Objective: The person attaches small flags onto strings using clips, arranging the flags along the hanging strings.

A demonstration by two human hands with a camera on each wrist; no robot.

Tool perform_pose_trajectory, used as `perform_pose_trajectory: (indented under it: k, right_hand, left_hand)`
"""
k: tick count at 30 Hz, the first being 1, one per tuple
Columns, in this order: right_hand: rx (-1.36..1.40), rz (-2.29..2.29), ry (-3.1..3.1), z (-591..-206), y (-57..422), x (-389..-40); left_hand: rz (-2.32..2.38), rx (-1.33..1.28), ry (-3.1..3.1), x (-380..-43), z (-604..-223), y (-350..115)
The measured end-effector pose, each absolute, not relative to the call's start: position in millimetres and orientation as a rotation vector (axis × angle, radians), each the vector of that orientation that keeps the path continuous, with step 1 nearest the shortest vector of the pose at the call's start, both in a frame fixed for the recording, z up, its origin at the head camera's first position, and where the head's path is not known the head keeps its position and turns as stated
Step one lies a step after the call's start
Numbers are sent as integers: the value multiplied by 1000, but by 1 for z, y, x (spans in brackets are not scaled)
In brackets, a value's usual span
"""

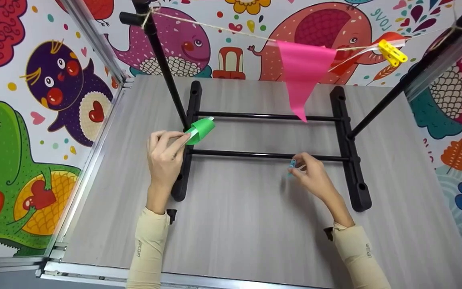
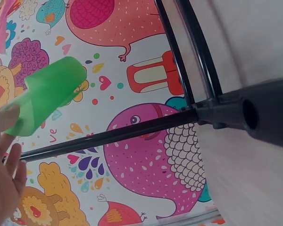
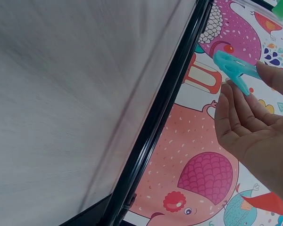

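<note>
Between the thumb and fingers of my left hand is a curled green paper piece, held beside the left post of the black frame. The left wrist view shows the same green paper bent over on itself. My right hand pinches a small blue clothespin low over the front crossbar. In the right wrist view the light-blue clothespin sits at the thumb and fingertips. A pink pennant hangs from the string, and a yellow clothespin is on the string near a red pennant.
The black frame stands on the grey wood-grain table, its two posts rising left and right with the string tied between them. Printed cartoon walls enclose the back and sides. A metal rail runs along the table's front edge.
</note>
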State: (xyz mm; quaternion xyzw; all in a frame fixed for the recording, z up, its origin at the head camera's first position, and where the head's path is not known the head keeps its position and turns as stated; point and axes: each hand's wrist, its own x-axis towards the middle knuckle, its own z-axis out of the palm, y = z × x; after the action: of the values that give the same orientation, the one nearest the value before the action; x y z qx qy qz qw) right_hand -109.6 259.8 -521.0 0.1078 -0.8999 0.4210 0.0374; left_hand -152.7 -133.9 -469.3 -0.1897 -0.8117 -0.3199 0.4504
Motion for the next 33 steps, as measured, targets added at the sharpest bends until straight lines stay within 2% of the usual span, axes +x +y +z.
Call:
perform_pose_trajectory:
  k: [8,19,26,33]
  right_hand:
    - [326,1281,-2766,-520,260,-110]
    - [321,1276,-2688,-509,261,-110]
    - [307,1381,-2531,-489,260,-108]
    - [408,1602,-2291,-463,261,-106]
  left_hand:
    - [-739,-505,-1989,-152,-467,-131]
    - [-1056,-429,-1898,-155,-466,-129]
    - [-1164,-416,-1880,-154,-461,-127]
    - [-1235,-390,-1873,-155,-456,-126]
